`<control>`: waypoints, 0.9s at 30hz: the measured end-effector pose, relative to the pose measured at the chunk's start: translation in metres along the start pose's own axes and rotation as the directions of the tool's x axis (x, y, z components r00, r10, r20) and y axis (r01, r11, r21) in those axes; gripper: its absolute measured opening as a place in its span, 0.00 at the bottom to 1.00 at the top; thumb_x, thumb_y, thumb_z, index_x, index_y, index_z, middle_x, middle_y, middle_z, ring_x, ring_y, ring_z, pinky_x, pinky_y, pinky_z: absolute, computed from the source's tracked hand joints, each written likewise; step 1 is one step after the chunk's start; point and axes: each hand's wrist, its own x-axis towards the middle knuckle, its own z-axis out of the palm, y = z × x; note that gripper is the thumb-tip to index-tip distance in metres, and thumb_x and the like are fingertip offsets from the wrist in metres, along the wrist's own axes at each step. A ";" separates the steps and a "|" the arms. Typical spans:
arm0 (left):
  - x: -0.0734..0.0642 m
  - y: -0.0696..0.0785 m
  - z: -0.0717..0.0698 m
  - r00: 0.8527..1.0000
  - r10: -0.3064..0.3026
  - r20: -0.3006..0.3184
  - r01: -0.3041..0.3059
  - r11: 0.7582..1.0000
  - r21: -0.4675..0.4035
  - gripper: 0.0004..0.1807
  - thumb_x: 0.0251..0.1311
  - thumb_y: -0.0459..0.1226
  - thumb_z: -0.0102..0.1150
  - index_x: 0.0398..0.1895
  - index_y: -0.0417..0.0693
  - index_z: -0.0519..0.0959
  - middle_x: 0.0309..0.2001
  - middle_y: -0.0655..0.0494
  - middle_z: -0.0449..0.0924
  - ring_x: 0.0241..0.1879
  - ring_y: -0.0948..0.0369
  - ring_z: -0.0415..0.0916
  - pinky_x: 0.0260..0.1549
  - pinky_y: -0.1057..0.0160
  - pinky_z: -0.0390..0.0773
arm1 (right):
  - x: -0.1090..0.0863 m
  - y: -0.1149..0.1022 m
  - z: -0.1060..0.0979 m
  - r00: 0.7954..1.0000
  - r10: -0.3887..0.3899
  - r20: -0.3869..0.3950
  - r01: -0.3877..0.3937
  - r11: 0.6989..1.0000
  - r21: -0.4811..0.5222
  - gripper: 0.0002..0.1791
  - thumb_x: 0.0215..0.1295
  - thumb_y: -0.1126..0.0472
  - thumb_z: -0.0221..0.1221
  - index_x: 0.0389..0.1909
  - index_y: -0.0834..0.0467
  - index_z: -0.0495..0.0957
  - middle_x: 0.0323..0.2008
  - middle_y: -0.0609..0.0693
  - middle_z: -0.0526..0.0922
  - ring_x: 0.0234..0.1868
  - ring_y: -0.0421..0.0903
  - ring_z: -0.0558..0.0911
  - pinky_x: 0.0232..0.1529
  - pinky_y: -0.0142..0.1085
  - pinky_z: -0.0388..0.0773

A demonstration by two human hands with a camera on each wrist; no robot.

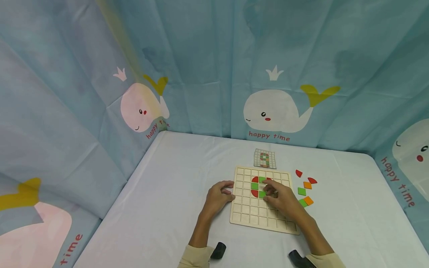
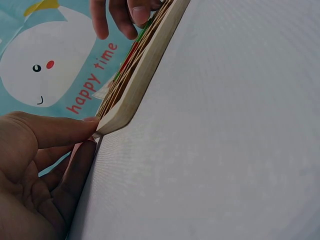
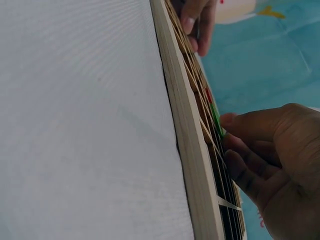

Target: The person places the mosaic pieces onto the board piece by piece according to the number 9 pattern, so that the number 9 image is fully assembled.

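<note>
A pale wooden grid board (image 1: 249, 214) lies on the white table, with red and green pieces set in its upper middle. My left hand (image 1: 216, 197) holds the board's left edge; in the left wrist view the thumb (image 2: 67, 130) lies at the corner with fingers below it. Over the coloured pieces, my right hand (image 1: 281, 197) reaches in with thumb and forefinger apart. Its thumb comes right at a green square (image 1: 262, 194), and the other fingers bend loosely. In the right wrist view, the fingertips (image 3: 235, 159) meet a green strip along the grid. The hand covers part of the pattern.
A small pattern card (image 1: 264, 159) lies behind the board. To the right are loose pieces: red quarter-rounds (image 1: 299, 173), green squares (image 1: 301, 191) and orange squares (image 1: 307, 185). A blue whale-print curtain (image 1: 207, 104) stands behind and beside the table.
</note>
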 end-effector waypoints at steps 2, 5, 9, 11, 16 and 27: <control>0.000 0.000 0.000 1.000 0.001 0.002 -0.001 1.000 0.000 0.27 0.57 0.28 0.74 0.62 0.46 0.84 0.54 0.52 0.87 0.45 0.61 0.82 0.44 0.60 0.82 | -0.001 0.000 0.000 1.000 -0.003 -0.010 0.003 1.000 0.007 0.30 0.63 0.66 0.74 0.66 0.56 0.79 0.46 0.44 0.87 0.45 0.42 0.84 0.50 0.36 0.85; 0.001 -0.001 0.000 1.000 0.003 0.003 -0.003 1.000 0.001 0.27 0.56 0.28 0.74 0.62 0.46 0.84 0.54 0.52 0.87 0.45 0.61 0.82 0.44 0.60 0.82 | -0.003 0.001 -0.001 1.000 -0.018 -0.025 0.019 0.999 0.031 0.30 0.62 0.67 0.74 0.66 0.57 0.79 0.46 0.45 0.87 0.45 0.42 0.85 0.50 0.36 0.86; 0.001 -0.002 0.001 1.000 0.002 0.001 -0.002 1.000 0.004 0.27 0.56 0.29 0.74 0.62 0.47 0.84 0.54 0.52 0.87 0.45 0.61 0.82 0.44 0.60 0.82 | -0.005 0.003 -0.004 0.998 -0.041 -0.041 0.043 0.998 0.041 0.30 0.62 0.68 0.74 0.66 0.59 0.79 0.46 0.48 0.88 0.45 0.43 0.85 0.48 0.34 0.86; 0.001 -0.002 0.001 1.000 0.000 0.000 0.000 1.000 0.003 0.27 0.56 0.29 0.74 0.61 0.47 0.84 0.54 0.52 0.87 0.45 0.60 0.82 0.44 0.59 0.82 | -0.006 0.004 -0.005 0.997 -0.048 -0.055 0.050 0.998 0.040 0.30 0.62 0.68 0.74 0.66 0.60 0.79 0.46 0.50 0.88 0.44 0.42 0.85 0.47 0.33 0.86; 0.001 -0.002 0.000 1.000 -0.006 -0.004 0.006 1.000 -0.001 0.27 0.56 0.29 0.74 0.61 0.47 0.85 0.54 0.52 0.87 0.45 0.60 0.83 0.44 0.59 0.82 | -0.008 0.007 -0.009 0.995 -0.053 -0.083 0.058 0.997 0.053 0.30 0.61 0.69 0.74 0.65 0.61 0.80 0.46 0.52 0.89 0.42 0.42 0.85 0.46 0.32 0.86; 0.001 -0.002 0.000 1.000 -0.008 -0.003 0.008 1.000 -0.002 0.27 0.56 0.29 0.74 0.61 0.47 0.84 0.54 0.52 0.87 0.45 0.60 0.83 0.44 0.59 0.82 | -0.015 0.011 -0.024 0.994 -0.029 -0.110 0.033 0.999 0.029 0.29 0.64 0.67 0.74 0.66 0.58 0.79 0.46 0.52 0.87 0.44 0.40 0.85 0.44 0.31 0.85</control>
